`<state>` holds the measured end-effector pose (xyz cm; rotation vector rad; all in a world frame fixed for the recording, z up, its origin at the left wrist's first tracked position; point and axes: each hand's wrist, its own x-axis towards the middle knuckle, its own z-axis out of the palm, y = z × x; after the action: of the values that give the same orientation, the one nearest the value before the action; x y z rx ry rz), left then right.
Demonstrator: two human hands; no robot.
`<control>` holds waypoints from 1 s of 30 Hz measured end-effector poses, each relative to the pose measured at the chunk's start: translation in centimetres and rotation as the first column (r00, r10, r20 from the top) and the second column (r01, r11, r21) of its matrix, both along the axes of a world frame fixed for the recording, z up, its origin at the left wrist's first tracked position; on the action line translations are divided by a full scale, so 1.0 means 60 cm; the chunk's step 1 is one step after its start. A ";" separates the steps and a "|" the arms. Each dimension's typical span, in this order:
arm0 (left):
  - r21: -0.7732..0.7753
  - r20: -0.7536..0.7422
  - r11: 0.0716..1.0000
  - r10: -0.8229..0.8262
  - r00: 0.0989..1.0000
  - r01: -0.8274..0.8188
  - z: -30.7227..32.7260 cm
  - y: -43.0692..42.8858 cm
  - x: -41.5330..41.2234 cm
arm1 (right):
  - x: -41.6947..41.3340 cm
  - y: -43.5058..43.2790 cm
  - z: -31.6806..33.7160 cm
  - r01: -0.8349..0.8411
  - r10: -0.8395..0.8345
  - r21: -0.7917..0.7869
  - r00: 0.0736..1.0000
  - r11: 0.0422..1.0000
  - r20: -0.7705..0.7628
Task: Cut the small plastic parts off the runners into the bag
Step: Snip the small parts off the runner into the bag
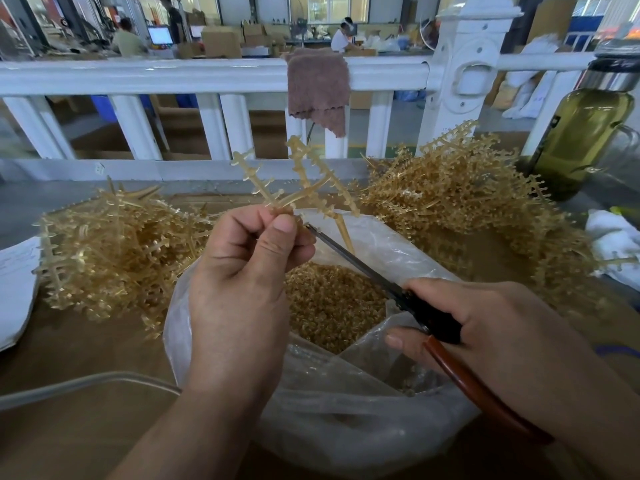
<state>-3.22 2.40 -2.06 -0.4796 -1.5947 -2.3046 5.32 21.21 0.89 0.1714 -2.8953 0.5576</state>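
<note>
A pile (114,251) of runners is lying at my far left on the table. My left hand (242,271) is pinching one runner (304,178) between the thumb and curled fingers, holding it up over the far rim of the open bag (346,410). The tips of the snips (356,261) are sitting right against that thumb, at the runner's lowest branch. I cannot tell whether the blades are parted there.

Cut parts (332,303) are lying heaped in the bag below. My right hand (485,323) is wrapping round the snips' handles. A second pile (467,202) is sitting further right, near a bottle (581,140).

The worst risk, I am thinking, is nicking my thumb, since the blades are working so close to it. A part could also be springing off and missing the bag, because the cut is happening near the rim, not over the middle. And my pinch is gripping only the runner's end, so the blades could be twisting it out of line.
</note>
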 end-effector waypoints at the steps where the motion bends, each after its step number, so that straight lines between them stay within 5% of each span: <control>1: 0.002 0.002 1.000 -0.002 1.000 0.002 0.000 0.000 0.002 | 0.000 0.000 0.000 -0.002 0.002 -0.003 1.000 1.000 -0.004; 20: 0.221 0.154 0.965 -0.179 0.972 0.143 0.007 0.002 0.004 | 0.006 -0.009 0.008 -0.006 0.005 -0.042 1.000 0.999 -0.006; 30: 0.200 0.183 0.968 -0.187 0.965 0.149 0.007 -0.003 0.000 | -0.001 -0.004 -0.004 0.001 -0.002 -0.048 1.000 0.999 -0.018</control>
<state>-3.19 2.22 -1.62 -0.3599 -1.4537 -2.6748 5.27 20.99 0.65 0.1670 -2.8613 0.6216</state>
